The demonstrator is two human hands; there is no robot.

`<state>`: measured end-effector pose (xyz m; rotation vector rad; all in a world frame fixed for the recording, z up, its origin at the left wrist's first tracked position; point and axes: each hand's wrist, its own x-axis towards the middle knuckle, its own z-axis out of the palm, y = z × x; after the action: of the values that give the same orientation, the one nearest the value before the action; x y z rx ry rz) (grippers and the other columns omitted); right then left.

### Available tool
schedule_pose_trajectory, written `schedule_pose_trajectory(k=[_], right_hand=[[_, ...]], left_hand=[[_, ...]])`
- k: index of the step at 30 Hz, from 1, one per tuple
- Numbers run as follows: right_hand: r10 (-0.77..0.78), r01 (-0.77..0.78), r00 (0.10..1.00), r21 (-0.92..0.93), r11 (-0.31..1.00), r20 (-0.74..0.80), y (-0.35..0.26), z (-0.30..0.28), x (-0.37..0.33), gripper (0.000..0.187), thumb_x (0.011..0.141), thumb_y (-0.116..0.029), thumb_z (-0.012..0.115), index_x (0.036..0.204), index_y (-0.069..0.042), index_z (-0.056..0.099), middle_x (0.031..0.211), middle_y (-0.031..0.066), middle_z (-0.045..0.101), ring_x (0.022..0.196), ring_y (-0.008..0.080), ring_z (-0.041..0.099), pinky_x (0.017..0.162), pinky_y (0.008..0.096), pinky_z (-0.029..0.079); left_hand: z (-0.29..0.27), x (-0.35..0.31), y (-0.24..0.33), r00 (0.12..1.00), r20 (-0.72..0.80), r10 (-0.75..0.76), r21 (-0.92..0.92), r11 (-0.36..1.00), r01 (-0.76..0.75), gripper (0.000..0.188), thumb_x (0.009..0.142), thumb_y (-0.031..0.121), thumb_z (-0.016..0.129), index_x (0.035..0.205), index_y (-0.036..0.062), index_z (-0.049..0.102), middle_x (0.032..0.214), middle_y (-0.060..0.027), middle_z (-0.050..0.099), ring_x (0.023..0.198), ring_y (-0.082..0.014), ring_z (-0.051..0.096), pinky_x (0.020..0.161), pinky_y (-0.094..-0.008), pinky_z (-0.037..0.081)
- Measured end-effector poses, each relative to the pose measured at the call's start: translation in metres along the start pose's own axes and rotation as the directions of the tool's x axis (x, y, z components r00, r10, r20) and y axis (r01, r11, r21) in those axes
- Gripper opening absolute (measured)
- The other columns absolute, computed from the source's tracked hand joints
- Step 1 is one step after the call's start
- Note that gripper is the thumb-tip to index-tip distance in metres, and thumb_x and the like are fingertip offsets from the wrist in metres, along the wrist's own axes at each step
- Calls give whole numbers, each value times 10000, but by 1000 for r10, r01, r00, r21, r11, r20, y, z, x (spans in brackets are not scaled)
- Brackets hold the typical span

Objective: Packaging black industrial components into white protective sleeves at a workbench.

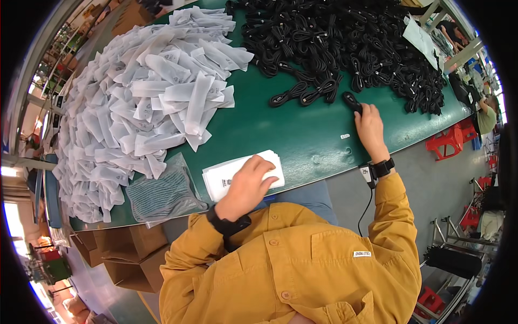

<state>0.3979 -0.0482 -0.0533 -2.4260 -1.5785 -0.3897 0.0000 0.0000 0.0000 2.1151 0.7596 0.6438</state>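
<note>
Black cable bundle (352, 101) is pinched in the grip of the right hand (370, 129), right of centre; the left hand (249, 182) rests on flat white sleeves (217, 177), its hold unclear. The left pouch heap (137, 108) looks filled; the far cable pile (324, 46) looks unpacked.

L hand (247, 186) on wht bag stack (217, 177), R hand (370, 127) w/ blk cable bundle (351, 101)
</note>
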Motion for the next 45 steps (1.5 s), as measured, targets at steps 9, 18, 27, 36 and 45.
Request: schedule_pose_trajectory(k=[9,18,27,36,45], right_hand=[[-216,-161,940,901,402,265,-110,-82,-56,282,931,-133,650,1172,-9,574,895,135,631,774,206,591,707,305,482],[-462,171,879,828,534,116,-136,-100,-73,169,929,-118,652,1045,0,620,853,117,625,778,228,647,674,329,496],[-518,-246,694,841,482,500,-150,-98,-68,222,919,-141,661,1098,-27,596,933,123,608,834,256,631,676,352,507],[-456,165,885,979,118,-95,-170,-112,-43,216,892,13,649,1098,-19,593,1089,87,530,937,137,557,690,270,497],[-491,-6,871,1000,8,10,-173,-124,6,277,894,38,624,1165,-2,586,1106,70,529,822,111,585,732,237,512]], left_hand=[[19,3,-10,996,-72,44,126,991,-34,101,836,35,694,874,7,604,826,-95,582,760,-254,593,663,-332,485],[12,0,-6,959,-52,-277,-297,922,250,79,848,-12,669,895,-3,606,834,-49,608,742,-150,569,673,-256,465],[4,6,10,973,-56,226,25,974,-225,89,850,3,665,897,17,592,1000,-74,602,916,-164,557,794,-272,461],[-36,35,19,991,55,-123,-573,809,132,78,913,82,648,917,38,584,1142,-53,554,964,-135,522,852,-272,431],[-78,74,39,996,-83,-34,-513,858,-14,85,958,128,616,966,46,593,1167,-32,553,786,-64,494,700,-202,401]])
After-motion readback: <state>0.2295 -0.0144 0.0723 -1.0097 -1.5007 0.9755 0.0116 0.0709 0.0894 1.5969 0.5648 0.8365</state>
